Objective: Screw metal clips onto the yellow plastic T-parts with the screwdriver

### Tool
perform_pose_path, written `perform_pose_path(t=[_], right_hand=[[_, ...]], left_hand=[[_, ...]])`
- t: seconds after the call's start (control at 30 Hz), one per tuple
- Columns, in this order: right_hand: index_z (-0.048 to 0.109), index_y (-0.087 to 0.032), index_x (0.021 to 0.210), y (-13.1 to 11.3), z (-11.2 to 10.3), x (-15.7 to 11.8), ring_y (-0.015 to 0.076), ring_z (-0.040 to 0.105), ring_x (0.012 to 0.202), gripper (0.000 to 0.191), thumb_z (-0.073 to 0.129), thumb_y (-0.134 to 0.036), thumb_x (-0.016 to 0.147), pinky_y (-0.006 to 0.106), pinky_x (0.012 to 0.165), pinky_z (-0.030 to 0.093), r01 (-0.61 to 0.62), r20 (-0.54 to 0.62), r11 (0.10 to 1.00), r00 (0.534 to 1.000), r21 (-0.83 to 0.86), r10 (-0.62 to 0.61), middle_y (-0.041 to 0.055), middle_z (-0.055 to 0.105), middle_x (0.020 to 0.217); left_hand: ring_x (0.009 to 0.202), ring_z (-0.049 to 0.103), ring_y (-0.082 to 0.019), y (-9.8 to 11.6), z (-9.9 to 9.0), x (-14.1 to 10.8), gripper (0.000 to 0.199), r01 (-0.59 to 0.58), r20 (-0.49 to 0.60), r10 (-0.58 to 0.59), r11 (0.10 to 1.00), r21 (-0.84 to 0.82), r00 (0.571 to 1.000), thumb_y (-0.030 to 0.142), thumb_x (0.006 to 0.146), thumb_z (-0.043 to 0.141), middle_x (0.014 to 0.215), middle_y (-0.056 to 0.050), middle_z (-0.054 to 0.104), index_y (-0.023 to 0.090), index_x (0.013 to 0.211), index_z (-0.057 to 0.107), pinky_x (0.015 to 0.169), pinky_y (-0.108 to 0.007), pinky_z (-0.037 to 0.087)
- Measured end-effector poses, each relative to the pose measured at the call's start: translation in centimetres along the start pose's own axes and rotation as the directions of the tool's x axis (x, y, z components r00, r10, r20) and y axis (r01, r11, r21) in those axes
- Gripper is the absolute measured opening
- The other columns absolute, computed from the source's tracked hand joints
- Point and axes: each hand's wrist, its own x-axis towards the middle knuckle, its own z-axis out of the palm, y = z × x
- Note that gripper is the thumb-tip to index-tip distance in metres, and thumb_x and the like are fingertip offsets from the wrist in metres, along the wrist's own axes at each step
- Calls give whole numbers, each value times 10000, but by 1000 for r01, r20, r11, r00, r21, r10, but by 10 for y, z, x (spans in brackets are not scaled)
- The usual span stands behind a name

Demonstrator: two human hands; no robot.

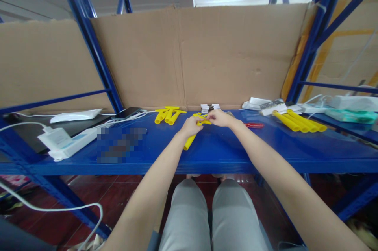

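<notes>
Near the middle of the blue shelf top, my left hand is closed on a yellow T-shaped piece, whose tube points down toward the front edge. My right hand is closed at the right side of the piece's head, its fingertips pinched on something too small to make out. Several yellow T-shaped pieces lie together behind and to the left of my hands. A stack of black and white items sits just behind my hands. To the right lies a red tool.
Several yellow tubes lie at the right, beside white packets. A white power strip with cables and a dark phone are at the left. Cardboard stands along the back, between blue posts.
</notes>
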Motion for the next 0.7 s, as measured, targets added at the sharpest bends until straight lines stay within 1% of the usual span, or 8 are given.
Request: perform_pose_path(t=[0.2, 0.33, 0.47, 0.53, 0.6, 0.7], right_hand=[[767, -139, 903, -3, -3, -2, 163, 651, 784, 380, 477, -4, 698, 239, 744, 462, 15, 16, 998, 1000, -64, -14, 73, 751, 922], [773, -151, 927, -3, -3, -3, 156, 653, 763, 396, 477, -16, 702, 235, 738, 464, 21, 16, 998, 1000, -61, -20, 65, 754, 922], [773, -161, 952, -3, -5, -3, 146, 641, 731, 407, 477, -30, 704, 226, 708, 454, 27, 16, 997, 1000, -70, -26, 54, 756, 896], [764, -166, 991, -2, -7, -3, 140, 632, 696, 420, 475, -41, 712, 223, 677, 449, 4, 7, 997, 1000, -82, -4, 47, 756, 873], [751, -159, 1029, -2, -8, -4, 144, 633, 688, 426, 475, -52, 723, 226, 664, 449, -49, -28, 994, 999, -96, 47, 53, 755, 881], [741, -143, 1043, 1, -8, -4, 167, 661, 785, 410, 479, -55, 740, 234, 721, 464, -127, -82, 985, 990, -117, 118, 81, 748, 970]], left_hand=[[1006, 653, -231, -1, -2, 0, 413, 7, 7, -7, 1000, -12, 1000, 107, 723, 660, 1098, -70, 720, 166, 1129, 709, 920, -302, 483], [978, 657, -227, -2, -2, 0, 412, 12, 3, -12, 1000, -25, 1000, 112, 716, 666, 1066, -68, 728, 166, 1121, 714, 895, -293, 491], [911, 666, -217, -3, -2, 1, 411, 8, -10, -9, 1000, -24, 1000, 123, 707, 668, 979, -54, 741, 176, 1111, 720, 845, -283, 503], [881, 667, -210, -4, -2, 2, 407, -7, -11, 6, 1000, -23, 1000, 128, 709, 663, 949, -46, 743, 179, 1109, 721, 830, -278, 503], [866, 666, -205, -4, -2, 2, 418, -27, -4, 27, 999, -23, 1000, 125, 717, 649, 941, -40, 744, 176, 1127, 712, 825, -274, 501], [844, 670, -198, -7, -1, 2, 492, -62, 38, 63, 998, -31, 997, 123, 748, 609, 947, -26, 746, 192, 1233, 644, 819, -283, 501]])
